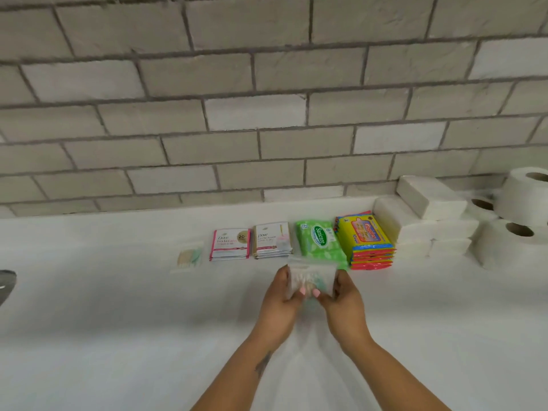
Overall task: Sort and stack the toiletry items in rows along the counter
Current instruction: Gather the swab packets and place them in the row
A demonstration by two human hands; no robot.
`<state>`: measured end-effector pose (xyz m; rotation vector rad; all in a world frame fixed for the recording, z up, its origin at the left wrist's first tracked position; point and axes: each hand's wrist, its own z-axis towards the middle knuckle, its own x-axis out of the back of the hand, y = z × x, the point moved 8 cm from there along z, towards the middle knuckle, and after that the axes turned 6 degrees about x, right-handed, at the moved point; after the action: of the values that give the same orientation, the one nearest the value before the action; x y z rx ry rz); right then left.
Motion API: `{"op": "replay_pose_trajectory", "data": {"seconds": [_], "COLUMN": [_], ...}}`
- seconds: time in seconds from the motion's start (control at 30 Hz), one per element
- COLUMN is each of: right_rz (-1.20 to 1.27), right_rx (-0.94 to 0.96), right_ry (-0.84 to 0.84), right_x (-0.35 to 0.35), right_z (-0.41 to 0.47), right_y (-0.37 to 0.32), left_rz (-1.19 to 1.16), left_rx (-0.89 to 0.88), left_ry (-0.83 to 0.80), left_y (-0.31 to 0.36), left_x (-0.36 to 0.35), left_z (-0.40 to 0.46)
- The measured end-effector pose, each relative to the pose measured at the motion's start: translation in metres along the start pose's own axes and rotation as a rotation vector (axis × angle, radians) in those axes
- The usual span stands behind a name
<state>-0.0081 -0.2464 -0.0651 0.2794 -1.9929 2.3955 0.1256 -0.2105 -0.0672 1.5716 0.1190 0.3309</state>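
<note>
Centrally, both hands (312,295) pinching crinkly clear plastic packet (311,277), glossy white counter (118,321).

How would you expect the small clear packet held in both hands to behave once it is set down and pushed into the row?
The clear packet looks like thin, soft plastic, so it would probably flex rather than slide stiffly. It seems light, since the left hand and right hand hold it only by its edges. Lying flat like the matching packet, it should not roll.

Two bare forearms, no sleeves. Left hand (277,301): pink-painted thumbnail; dark tattoo mark on inner forearm below wrist. Right hand (344,304): pink-painted thumbnail; forearm unmarked.
</note>
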Motion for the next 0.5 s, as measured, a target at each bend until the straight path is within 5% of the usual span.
{"op": "replay_pose_trajectory", "data": {"seconds": [0.3, 0.5], "right_rz": [-0.117, -0.067], "right_rx": [0.048, 0.201], "right_ry": [-0.111, -0.183], "right_x": [-0.032, -0.084], "right_z": [-0.005, 0.001], "right_y": [0.011, -0.02], "left_rz": [0.23, 0.064], "left_rx": [0.012, 0.118], "left_ry": [0.107, 0.068], "left_y": [-0.024, -0.006], "left_x": [0.016, 0.077], "left_z": [0.001, 0.016]}}
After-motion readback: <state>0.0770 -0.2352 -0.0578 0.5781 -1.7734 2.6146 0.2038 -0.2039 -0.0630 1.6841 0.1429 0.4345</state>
